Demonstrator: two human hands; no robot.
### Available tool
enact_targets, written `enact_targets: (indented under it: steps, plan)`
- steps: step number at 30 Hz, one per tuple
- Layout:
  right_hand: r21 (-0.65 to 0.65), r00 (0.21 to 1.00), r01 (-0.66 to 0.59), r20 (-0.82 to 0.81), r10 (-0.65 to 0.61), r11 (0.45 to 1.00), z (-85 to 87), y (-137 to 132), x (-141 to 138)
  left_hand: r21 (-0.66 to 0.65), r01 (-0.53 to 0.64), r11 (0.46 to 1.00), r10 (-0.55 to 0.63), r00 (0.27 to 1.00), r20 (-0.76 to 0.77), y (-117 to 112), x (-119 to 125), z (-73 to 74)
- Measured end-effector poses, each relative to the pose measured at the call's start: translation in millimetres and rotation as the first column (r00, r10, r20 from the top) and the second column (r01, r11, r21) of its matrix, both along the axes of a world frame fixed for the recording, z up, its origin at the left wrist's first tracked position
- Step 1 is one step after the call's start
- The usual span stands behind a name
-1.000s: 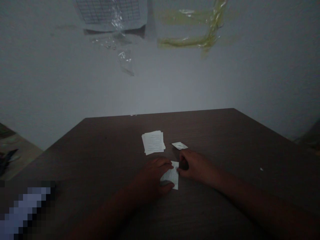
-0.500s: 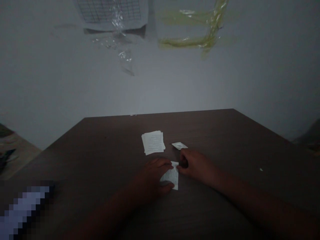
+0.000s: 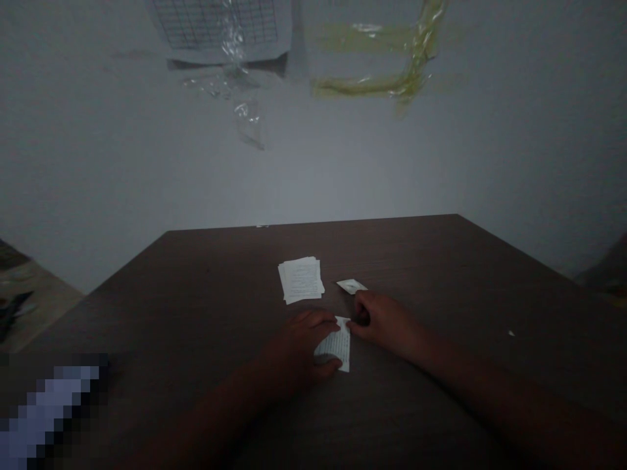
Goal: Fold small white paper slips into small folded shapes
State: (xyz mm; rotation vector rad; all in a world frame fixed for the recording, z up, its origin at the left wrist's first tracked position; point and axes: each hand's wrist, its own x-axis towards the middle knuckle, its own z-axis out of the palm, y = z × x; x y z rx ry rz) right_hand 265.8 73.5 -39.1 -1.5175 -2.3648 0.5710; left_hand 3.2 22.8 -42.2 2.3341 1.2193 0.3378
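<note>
A small printed piece of paper (image 3: 337, 344) lies on the dark wooden table in front of me. My left hand (image 3: 304, 343) rests over its left side, fingers and thumb spread apart and pressing it flat. At the paper's upper right corner, the thumb of my right hand (image 3: 379, 321) touches the edge while the other fingers curl inward. Whether anything is inside those curled fingers is hidden. Just beyond my right knuckles sits a small folded piece of white paper (image 3: 351, 286). Farther back and to the left is a loose stack of printed paper squares (image 3: 302, 279).
The table (image 3: 220, 274) meets a pale wall (image 3: 294, 176) at its back edge. Taped sheets (image 3: 220, 23) and yellowish tape (image 3: 365, 85) are on the wall. A pixelated object (image 3: 53, 405) lies at lower left. A tiny white scrap (image 3: 511, 333) is at right.
Both hands keep almost the same place on the paper. The whole view has shifted very slightly; the stack and folded paper have not moved.
</note>
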Motion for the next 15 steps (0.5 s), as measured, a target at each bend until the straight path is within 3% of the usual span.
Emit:
enact_targets:
  steps: [9,15]
  plan:
    - [-0.04,0.999,0.046,-0.009,-0.046,0.998,1.8,2.1,-3.9,0.004,0.007,1.0,-0.007,0.999,-0.035,0.1,0.3,1.0]
    - [-0.039,0.999,-0.042,0.018,0.043,0.998,7.7,-10.3,-1.0,0.013,0.008,1.0,-0.008,0.999,-0.033,-1.0,-0.2,2.3]
